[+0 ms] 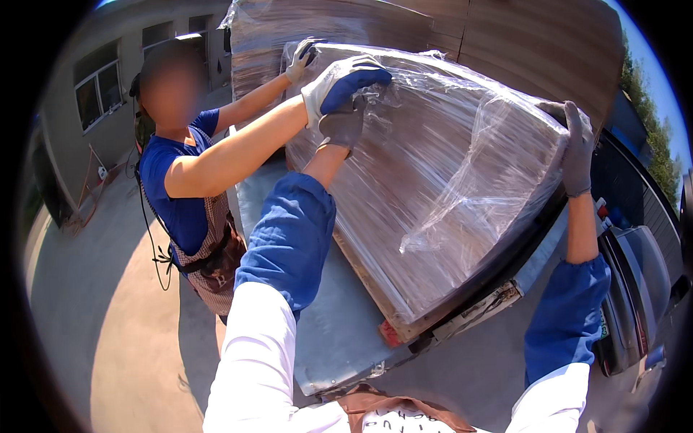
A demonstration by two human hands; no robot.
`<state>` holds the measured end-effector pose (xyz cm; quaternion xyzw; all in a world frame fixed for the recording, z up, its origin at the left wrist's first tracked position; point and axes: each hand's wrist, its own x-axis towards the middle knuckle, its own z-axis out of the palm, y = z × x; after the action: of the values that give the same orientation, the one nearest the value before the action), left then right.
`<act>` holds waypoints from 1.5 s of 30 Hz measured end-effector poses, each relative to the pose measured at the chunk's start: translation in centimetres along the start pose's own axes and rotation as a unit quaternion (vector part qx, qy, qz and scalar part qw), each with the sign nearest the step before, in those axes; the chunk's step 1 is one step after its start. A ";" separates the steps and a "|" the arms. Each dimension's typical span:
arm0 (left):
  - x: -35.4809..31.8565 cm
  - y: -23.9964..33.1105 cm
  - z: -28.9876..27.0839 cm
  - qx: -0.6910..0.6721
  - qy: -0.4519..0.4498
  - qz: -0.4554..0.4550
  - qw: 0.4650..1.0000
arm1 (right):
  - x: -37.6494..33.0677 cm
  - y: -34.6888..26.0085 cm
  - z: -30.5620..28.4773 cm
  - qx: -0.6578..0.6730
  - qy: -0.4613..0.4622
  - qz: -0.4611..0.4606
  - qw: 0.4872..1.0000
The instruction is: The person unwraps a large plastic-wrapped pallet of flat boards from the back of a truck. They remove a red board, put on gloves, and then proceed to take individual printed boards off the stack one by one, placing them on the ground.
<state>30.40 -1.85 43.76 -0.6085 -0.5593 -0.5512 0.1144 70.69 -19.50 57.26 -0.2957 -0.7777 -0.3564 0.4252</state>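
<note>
A large flat brown load wrapped in clear stretch film (pixel 426 166) stands tilted in front of me. My left hand (pixel 342 128), in a grey glove, is closed at bunched film near the load's upper left; a co-worker's gloved hand (pixel 346 83) partly covers it. My right hand (pixel 577 150), also grey-gloved, grips the load's upper right corner, its fingers bent over the edge. Loose film (pixel 462 195) hangs in creases down the wrapped face. The co-worker's other hand (pixel 299 61) touches the top edge farther left.
A co-worker in a blue shirt and checked apron (pixel 177 195) stands close on my left. Under the load is a grey metal platform (pixel 325 346), with a small red block (pixel 390 333) at its near corner. More wrapped brown boards (pixel 534 43) rise behind. A dark vehicle (pixel 628 289) is at right.
</note>
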 end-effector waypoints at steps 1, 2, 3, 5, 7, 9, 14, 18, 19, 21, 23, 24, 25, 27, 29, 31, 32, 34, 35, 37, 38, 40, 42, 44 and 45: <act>0.3 -0.1 -0.1 -0.007 -0.015 0.005 1.000 | -0.2 0.0 -0.1 -0.011 0.004 0.005 1.000; 0.5 -0.3 -0.2 -0.014 -0.031 0.010 0.999 | -0.6 0.3 0.5 -0.026 0.014 0.015 0.999; 0.7 -0.5 -0.4 0.025 -0.046 0.007 0.999 | -0.8 0.5 0.5 -0.011 0.011 0.027 1.000; 1.6 -1.1 -1.3 0.074 -0.058 0.008 0.996 | -1.0 0.8 0.8 0.023 0.010 0.050 0.998; 3.6 -2.4 -2.6 0.033 -0.043 0.016 0.998 | -0.6 0.7 1.0 0.049 0.010 0.057 0.997; 5.5 -2.8 -2.9 -0.029 -0.017 0.026 0.999 | -0.3 0.9 0.7 0.055 0.019 0.051 0.997; 6.3 -3.9 -3.3 -0.147 0.108 0.027 0.983 | 1.0 -1.3 1.1 0.108 0.055 0.171 0.978; 4.5 -4.7 -4.3 -0.376 0.019 -0.041 0.925 | 1.4 -2.5 1.4 0.151 0.101 0.221 0.958; 3.5 -4.4 -4.4 -0.437 -0.010 -0.064 0.897 | 1.2 -2.6 1.3 0.155 0.127 0.218 0.955; 0.7 -4.2 -4.6 -0.525 -0.048 -0.108 0.843 | 1.4 -2.5 1.2 0.184 0.115 0.253 0.943; -2.5 -3.6 -6.0 -0.579 -0.060 -0.132 0.802 | 1.4 -2.5 1.4 0.182 0.120 0.254 0.942; -4.3 -3.3 -7.5 -0.450 -0.083 -0.108 0.882 | 1.2 -2.5 1.5 0.161 0.129 0.240 0.949; -6.3 -1.7 -8.9 -0.478 -0.049 -0.084 0.873 | 1.2 -2.0 1.5 0.136 0.124 0.222 0.957; -9.5 0.9 -10.9 -0.479 -0.013 -0.055 0.876 | 0.9 -0.5 1.1 0.077 0.098 0.188 0.974; -12.4 1.2 -11.7 -0.439 -0.011 -0.063 0.896 | 0.9 0.2 1.3 0.033 0.099 0.164 0.981; -16.3 1.1 -12.4 -0.432 -0.009 -0.087 0.898 | 0.9 -1.1 2.1 0.029 0.133 0.161 0.978; -18.7 1.2 -12.4 -0.437 -0.009 -0.103 0.893 | 0.6 -1.6 2.6 0.036 0.141 0.167 0.975; -21.4 1.3 -12.9 -0.361 -0.020 -0.069 0.930 | 1.1 -2.6 2.4 0.081 0.145 0.197 0.966; -23.5 0.6 -12.9 -0.341 -0.032 -0.068 0.937 | 0.7 -2.4 2.5 0.058 0.130 0.184 0.973; -27.3 -2.2 -12.2 -0.253 -0.085 -0.040 0.963 | 0.1 -2.0 1.9 0.006 0.102 0.154 0.983; -29.2 -4.9 -11.7 -0.173 -0.122 -0.017 0.977 | -0.3 -1.1 2.2 -0.086 0.109 0.068 0.988; -30.9 -7.6 -12.3 -0.063 -0.202 0.011 0.977 | -1.0 0.0 1.9 -0.126 0.106 0.033 0.986; -32.0 -8.4 -13.8 0.000 -0.288 0.021 0.957 | -1.7 1.0 1.5 -0.089 0.081 0.052 0.991; -26.2 -2.6 -16.3 0.108 -0.271 0.136 0.947 | -1.8 1.3 1.2 -0.063 0.079 0.053 0.993; -22.4 -0.7 -16.7 0.092 -0.158 0.215 0.959 | -1.4 1.1 0.9 -0.047 0.082 0.051 0.994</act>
<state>26.00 -26.70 31.70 -0.7808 -0.4743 -0.3563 0.1962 71.78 -18.37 55.97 -0.3242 -0.7065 -0.3938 0.4906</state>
